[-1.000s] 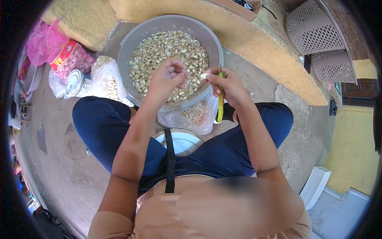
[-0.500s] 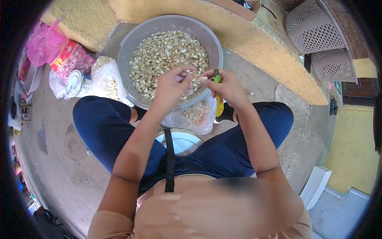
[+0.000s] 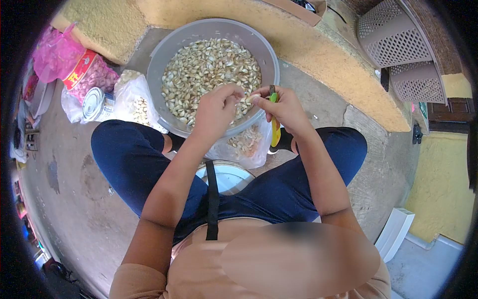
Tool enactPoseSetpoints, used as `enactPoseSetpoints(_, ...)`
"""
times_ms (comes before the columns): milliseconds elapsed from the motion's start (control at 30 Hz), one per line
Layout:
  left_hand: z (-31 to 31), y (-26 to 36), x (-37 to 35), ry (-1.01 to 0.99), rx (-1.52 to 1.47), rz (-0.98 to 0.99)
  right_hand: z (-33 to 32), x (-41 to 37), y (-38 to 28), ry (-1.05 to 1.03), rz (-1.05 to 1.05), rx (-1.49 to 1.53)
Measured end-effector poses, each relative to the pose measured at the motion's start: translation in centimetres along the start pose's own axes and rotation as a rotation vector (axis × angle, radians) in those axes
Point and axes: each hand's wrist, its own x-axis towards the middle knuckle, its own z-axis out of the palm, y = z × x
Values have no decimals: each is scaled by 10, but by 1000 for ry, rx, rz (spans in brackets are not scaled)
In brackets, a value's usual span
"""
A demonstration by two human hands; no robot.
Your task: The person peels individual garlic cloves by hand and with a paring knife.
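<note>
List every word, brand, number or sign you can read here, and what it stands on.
No text is readable.
Red label on the pink bag: yellow marks, too blurred to read.
Can beside the white plastic bag: printing on its side, too small to read.

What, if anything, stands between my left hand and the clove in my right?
Nothing visible. Your left hand is right beside the clove; the knife, in your right hand, lies on the clove's other side.
</note>
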Motion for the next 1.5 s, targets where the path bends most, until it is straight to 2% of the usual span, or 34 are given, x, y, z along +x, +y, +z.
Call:
enactPoseSetpoints(33,-1,-2,0,-9,-11,25,0,0,0,0,-4,9)
enactPoseSetpoints(133,-2,-6,1,-98,-119,-144,1,2,3,-3,-22,18)
enactPoseSetpoints(233,0,-2,0,-67,-382,-264,3,1,0,-2,1,-20)
enactPoseSetpoints(333,0,-4,2,-60,-55,-26,2,2,3,-15,-1,-27)
enactPoseSetpoints(533,-6,4,1,-105,117,105,3,-1,-1,-11,1,-21)
enactPoseSetpoints(933,-4,-6,3,-255,-300,-229,1,-1,-2,-87,-16,28)
enactPoseSetpoints(1033,-3,-1,2,-204,-194,-201,8,5,10,14,-31,83)
enactPoseSetpoints(1133,1,-3,1,-107,6,11,14,7,14,30,20,138)
enactPoseSetpoints(1233,2,-3,1,-103,34,73,14,7,15,-34,47,60)
enactPoseSetpoints(1333,3,-14,3,-125,-120,-42,12,8,14,-43,42,223)
enactPoseSetpoints(1433,-1,-17,5,-147,-455,-343,6,11,14,-54,79,342)
enactPoseSetpoints(1500,-2,-20,7,-131,-507,-383,2,14,19,1,88,357)
